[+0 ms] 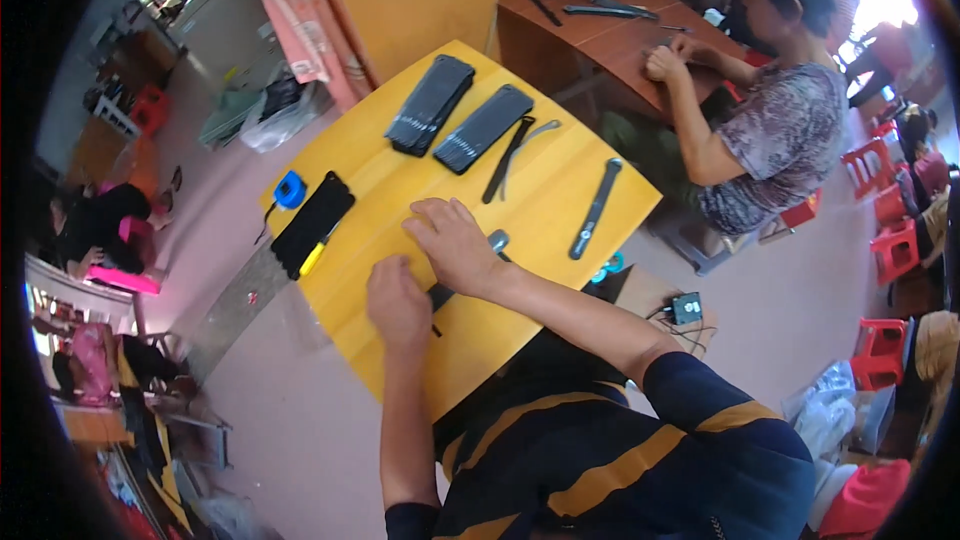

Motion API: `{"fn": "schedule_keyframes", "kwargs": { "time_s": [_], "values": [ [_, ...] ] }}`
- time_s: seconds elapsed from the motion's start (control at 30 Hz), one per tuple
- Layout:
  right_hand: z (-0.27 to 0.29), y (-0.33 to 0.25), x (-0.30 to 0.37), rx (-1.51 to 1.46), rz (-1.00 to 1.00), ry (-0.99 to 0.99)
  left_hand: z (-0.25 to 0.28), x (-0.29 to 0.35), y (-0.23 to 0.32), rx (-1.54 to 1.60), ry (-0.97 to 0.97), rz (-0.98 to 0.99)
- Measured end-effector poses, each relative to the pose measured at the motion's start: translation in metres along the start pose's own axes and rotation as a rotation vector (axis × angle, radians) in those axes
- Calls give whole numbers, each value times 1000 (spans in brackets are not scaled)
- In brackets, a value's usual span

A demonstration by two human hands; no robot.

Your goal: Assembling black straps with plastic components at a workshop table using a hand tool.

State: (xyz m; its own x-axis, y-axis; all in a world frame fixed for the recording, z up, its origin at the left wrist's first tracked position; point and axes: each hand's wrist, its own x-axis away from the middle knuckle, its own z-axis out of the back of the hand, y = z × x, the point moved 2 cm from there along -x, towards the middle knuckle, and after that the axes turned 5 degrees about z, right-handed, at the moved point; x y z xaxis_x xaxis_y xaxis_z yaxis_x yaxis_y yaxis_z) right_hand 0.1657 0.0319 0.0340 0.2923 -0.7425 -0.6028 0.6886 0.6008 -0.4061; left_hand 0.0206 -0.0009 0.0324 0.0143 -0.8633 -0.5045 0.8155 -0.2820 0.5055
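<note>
A dark strap [440,295] with a shiny rounded end lies slantwise on the yellow table [370,160], partly covered by my hands. My left hand [400,305] is beside the strap, its fingers curled together; whatever they hold is hidden. Over the strap's upper part reaches my right hand [458,245], fingers stretched out and slightly apart, nothing visible in them. Farther off are two stacks of dark flat straps, a left stack [430,105] and a right stack [484,128]. Beside them lie a black strap [508,160] and a grey strap [527,145]. Another dark strap [596,210] is at the right.
A blue tape measure [289,190], a black bundle [315,224] and a yellow cutter [314,258] lie along the table's left edge. Another person [770,110] works at a brown table [620,50]. A cardboard box [655,305] with a black device stands at the right.
</note>
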Motion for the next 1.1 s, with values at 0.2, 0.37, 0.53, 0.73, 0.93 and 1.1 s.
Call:
{"fn": "schedule_keyframes", "kwargs": {
  "time_s": [0.2, 0.37, 0.53, 0.73, 0.93, 1.1],
  "values": [
    [-53, -3, 8, -8, 29, -111, -28, 9, -24, -203, -95, 14],
    [-53, 17, 19, 100, -20, -274, -30, 13, -25, -258, -71, -31],
    [-30, 55, 20, 203, -9, -302, -34, 16, -28, -278, -113, -4],
    [0, 77, 18, 332, 15, -289, -34, 18, -28, -286, -161, 29],
    [7, 71, 18, 342, -38, -231, -32, 20, -29, -282, -143, 82],
    [11, 70, 16, 334, -2, -141, -17, 21, -27, -322, -82, 79]
  ]
}}
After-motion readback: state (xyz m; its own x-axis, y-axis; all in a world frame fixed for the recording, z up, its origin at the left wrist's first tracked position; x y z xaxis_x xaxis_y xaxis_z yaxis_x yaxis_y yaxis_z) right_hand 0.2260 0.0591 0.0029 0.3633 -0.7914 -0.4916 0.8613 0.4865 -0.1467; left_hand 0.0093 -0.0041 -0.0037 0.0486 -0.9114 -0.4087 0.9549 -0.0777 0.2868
